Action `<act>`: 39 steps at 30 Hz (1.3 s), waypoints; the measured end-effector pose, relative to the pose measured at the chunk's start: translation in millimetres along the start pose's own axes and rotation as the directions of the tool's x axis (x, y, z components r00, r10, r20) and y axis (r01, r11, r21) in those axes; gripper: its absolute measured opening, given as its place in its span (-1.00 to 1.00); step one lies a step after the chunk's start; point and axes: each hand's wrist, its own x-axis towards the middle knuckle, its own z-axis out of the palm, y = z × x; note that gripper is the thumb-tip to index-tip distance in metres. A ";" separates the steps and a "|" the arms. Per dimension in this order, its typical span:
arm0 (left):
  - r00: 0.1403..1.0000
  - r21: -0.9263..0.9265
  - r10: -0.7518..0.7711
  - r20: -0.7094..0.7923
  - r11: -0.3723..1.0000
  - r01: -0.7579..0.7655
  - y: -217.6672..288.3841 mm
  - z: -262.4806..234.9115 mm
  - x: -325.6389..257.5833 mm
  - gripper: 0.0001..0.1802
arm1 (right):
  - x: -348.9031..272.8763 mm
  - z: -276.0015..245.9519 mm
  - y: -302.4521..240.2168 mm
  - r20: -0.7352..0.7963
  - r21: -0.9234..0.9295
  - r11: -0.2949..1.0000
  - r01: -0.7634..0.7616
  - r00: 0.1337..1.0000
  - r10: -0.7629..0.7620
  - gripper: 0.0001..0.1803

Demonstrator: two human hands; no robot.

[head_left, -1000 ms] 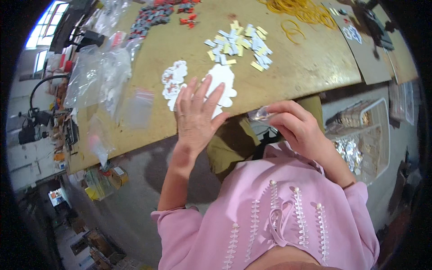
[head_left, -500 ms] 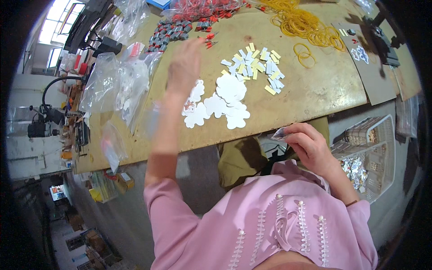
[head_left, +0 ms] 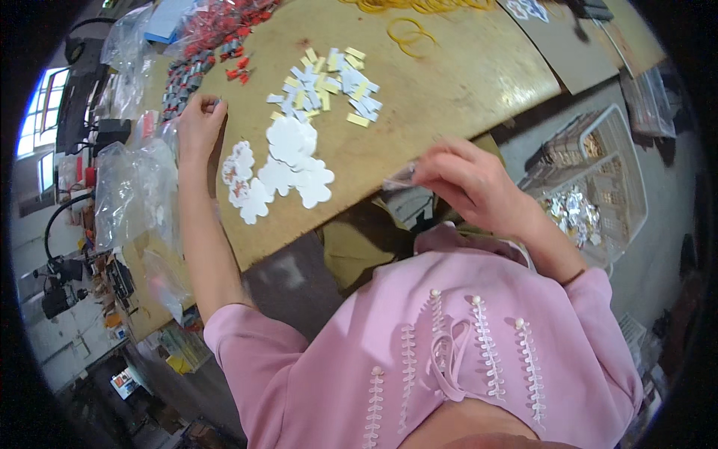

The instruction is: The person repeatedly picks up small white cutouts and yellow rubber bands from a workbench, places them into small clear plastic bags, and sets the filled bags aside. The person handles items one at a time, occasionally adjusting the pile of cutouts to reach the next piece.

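Observation:
My left hand [head_left: 199, 126] is closed at the far left of the table. A small grey piece [head_left: 218, 102] shows at its fingertips, partly hidden. Beside that hand lies a heap of small grey parts [head_left: 179, 84] with red bits. My right hand [head_left: 471, 179] is held at the table's near edge, its fingers pinching a small clear plastic bag [head_left: 399, 178]. Between the hands are white scalloped cards [head_left: 292, 142], some overlapping, and a few printed ones [head_left: 238, 176]. Behind them small yellow and white rectangular pads [head_left: 329, 86] lie scattered.
Yellow rubber bands [head_left: 411, 37] lie at the far side, and red parts in clear plastic [head_left: 224, 26] at the back left. Clear bags [head_left: 127, 194] cover the table's left end. A pale plastic basket [head_left: 636, 194] with shiny packets stands at the right, below the table.
My left hand has travelled left to beside the grey parts, now pinching a small piece. My right hand still holds the bag, raised slightly. The whole view has shifted and turned.

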 end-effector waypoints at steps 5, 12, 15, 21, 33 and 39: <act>0.979 -0.863 0.126 0.161 0.499 0.077 105.9 -6.8 -93.8 -0.76 | 15.7 -2.6 2.4 0.105 0.102 0.995 -0.019 0.994 0.009 -0.87; 0.925 -0.907 0.374 0.060 0.407 -0.106 174.7 -5.1 -161.6 -0.73 | 41.2 6.0 -8.8 0.176 0.217 0.976 0.011 0.983 -0.050 -0.87; 0.901 -0.843 0.433 0.033 0.497 -0.208 167.8 -4.8 -163.1 -0.81 | 46.1 6.2 -7.6 0.199 0.205 0.978 0.024 0.978 -0.065 -0.89; 0.975 -0.859 0.222 0.016 0.502 -0.100 150.6 -9.6 -161.4 -0.88 | 47.4 8.4 -6.7 0.183 0.202 0.979 -0.002 0.982 -0.036 -0.89; 0.999 -0.624 0.004 0.034 0.781 0.018 86.5 10.6 -69.3 -0.83 | 27.8 -2.4 -15.2 0.112 0.125 0.992 0.007 0.993 -0.021 -0.83; 0.946 -0.148 0.212 -0.244 0.956 -0.253 53.6 34.8 6.4 -0.82 | 15.3 0.0 -3.1 0.051 0.138 0.990 -0.032 0.998 0.025 -0.87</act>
